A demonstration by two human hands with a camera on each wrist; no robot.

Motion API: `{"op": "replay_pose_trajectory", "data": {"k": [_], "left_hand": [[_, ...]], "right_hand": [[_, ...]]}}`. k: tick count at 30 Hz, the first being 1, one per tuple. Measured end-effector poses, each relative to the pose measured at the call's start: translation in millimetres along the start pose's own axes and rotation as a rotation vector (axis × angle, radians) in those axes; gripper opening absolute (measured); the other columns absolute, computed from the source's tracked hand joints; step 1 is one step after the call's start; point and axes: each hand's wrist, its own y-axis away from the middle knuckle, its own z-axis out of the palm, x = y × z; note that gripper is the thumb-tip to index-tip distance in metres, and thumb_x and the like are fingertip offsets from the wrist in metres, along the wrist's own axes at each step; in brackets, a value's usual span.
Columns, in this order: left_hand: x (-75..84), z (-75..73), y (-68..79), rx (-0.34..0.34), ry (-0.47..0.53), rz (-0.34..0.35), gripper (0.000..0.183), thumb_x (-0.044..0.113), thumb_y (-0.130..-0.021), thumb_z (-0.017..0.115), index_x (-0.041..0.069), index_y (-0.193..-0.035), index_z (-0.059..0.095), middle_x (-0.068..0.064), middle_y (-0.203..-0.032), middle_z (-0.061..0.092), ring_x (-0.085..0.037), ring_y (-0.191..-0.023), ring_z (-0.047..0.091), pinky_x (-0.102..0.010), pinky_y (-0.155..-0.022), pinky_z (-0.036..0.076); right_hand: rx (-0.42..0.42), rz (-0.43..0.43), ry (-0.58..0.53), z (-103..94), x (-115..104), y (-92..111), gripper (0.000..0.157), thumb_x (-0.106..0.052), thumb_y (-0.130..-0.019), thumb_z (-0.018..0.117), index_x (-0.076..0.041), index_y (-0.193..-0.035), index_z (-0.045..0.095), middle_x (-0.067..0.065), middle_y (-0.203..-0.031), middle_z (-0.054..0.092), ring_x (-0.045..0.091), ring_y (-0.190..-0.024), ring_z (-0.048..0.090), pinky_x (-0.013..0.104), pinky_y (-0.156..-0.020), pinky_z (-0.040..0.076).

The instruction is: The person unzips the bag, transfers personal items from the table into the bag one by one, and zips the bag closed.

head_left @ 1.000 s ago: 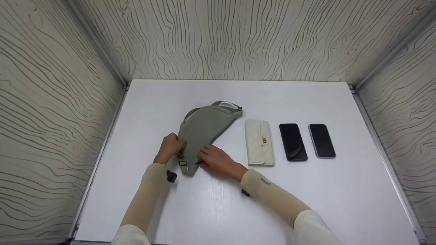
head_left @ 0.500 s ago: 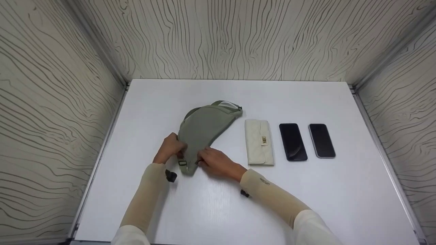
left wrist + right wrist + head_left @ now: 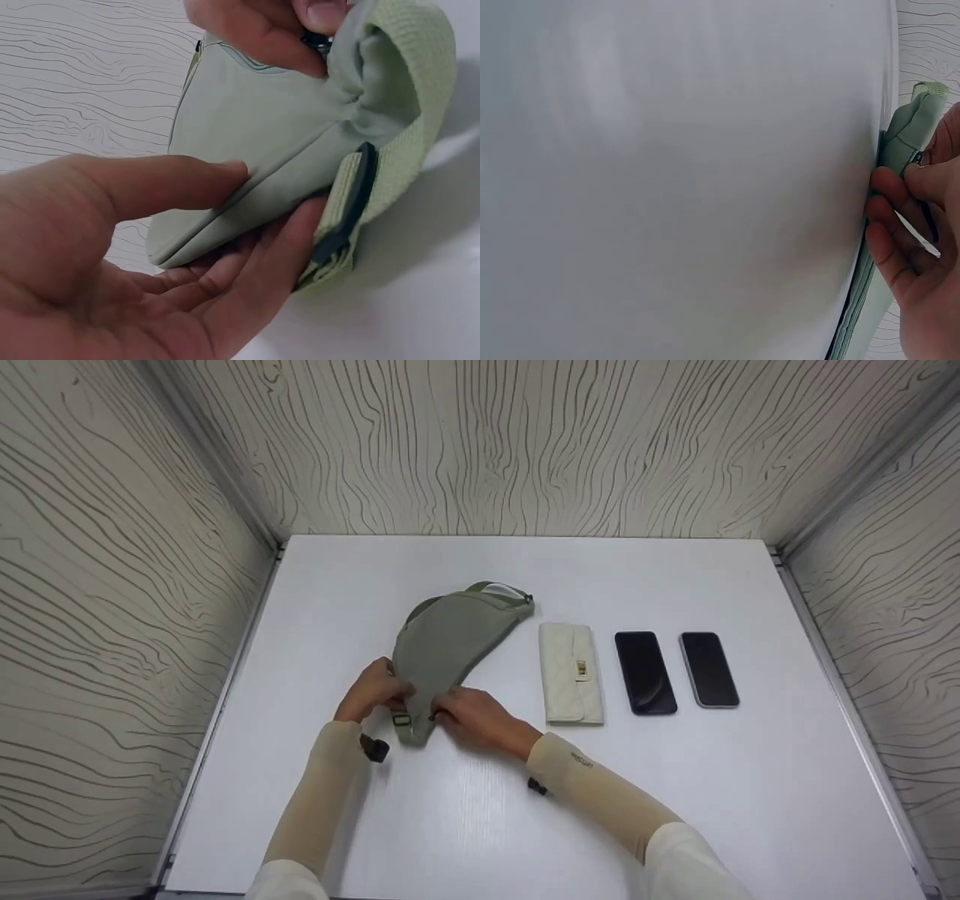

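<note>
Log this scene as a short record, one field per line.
Bag: green, lying on the white table
Left hand: grips the bag beside the strap buckle, thumb on top, fingers beneath
Right hand: pinches the zipper pull near the same end
Wallet: cream, flap closed, gold clasp, right of the bag
Phones: black phone, then silver-edged phone, right of the wallet, screens dark
Walls: pale, dark wavy lines
Bag contents: not visible

The bag point(image 3: 442, 641) is matt cloth, its strap point(image 3: 439, 67) coarse webbing, the tabletop point(image 3: 787, 780) smooth with a sheen.
</note>
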Motion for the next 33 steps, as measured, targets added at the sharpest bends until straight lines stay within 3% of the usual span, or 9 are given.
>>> {"op": "replay_pose_trajectory", "data": {"k": [5, 12, 17, 27, 33], "left_hand": [[-0.1, 0.3, -0.5, -0.003, 0.001, 0.008, 0.048, 0.011, -0.089, 0.072, -0.011, -0.127, 0.054, -0.02, -0.111, 0.065, -0.027, -0.09, 0.071, -0.034, -0.079, 0.063], [0.5, 1.7, 0.4, -0.003, 0.029, 0.003, 0.055, 0.009, -0.087, 0.076, -0.011, -0.132, 0.051, -0.028, -0.129, 0.062, -0.03, -0.097, 0.071, -0.035, -0.082, 0.063], [0.6, 2.6, 0.2, 0.013, 0.018, -0.005, 0.057, 0.009, -0.087, 0.079, -0.01, -0.134, 0.051, -0.028, -0.132, 0.062, -0.028, -0.097, 0.071, -0.033, -0.081, 0.062], [-0.2, 2.3, -1.0, 0.018, -0.053, 0.014, 0.057, 0.006, -0.085, 0.079, -0.008, -0.134, 0.052, -0.026, -0.131, 0.063, -0.028, -0.098, 0.069, -0.034, -0.082, 0.059], [1.1, 1.8, -1.4, 0.011, -0.049, 0.006, 0.059, 0.005, -0.086, 0.076, -0.01, -0.138, 0.052, -0.026, -0.135, 0.063, -0.031, -0.108, 0.066, -0.037, -0.088, 0.058]], "right_hand": [[0.005, 0.038, -0.068, -1.4, -0.4, 0.4, 0.014, -0.022, -0.107, 0.063, -0.014, -0.109, 0.074, 0.001, -0.101, 0.075, 0.015, -0.094, 0.071, 0.034, -0.084, 0.059], [-0.001, 0.05, -0.105, -0.5, 0.5, 0.1, 0.011, -0.02, -0.106, 0.067, -0.013, -0.109, 0.074, 0.001, -0.101, 0.076, 0.014, -0.093, 0.07, 0.033, -0.084, 0.059], [-0.002, 0.058, -0.114, 1.2, 1.2, -0.5, 0.011, -0.02, -0.105, 0.068, -0.012, -0.11, 0.074, 0.001, -0.103, 0.076, 0.014, -0.096, 0.07, 0.033, -0.087, 0.059], [0.043, 0.008, -0.092, 2.1, -0.5, -1.4, 0.008, -0.018, -0.104, 0.07, -0.011, -0.106, 0.074, 0.001, -0.103, 0.074, 0.016, -0.098, 0.07, 0.033, -0.089, 0.059], [0.064, -0.018, -0.062, 2.1, -1.0, -1.8, 0.004, -0.013, -0.102, 0.071, -0.011, -0.103, 0.074, 0.003, -0.1, 0.074, 0.017, -0.095, 0.071, 0.034, -0.086, 0.059]]}}
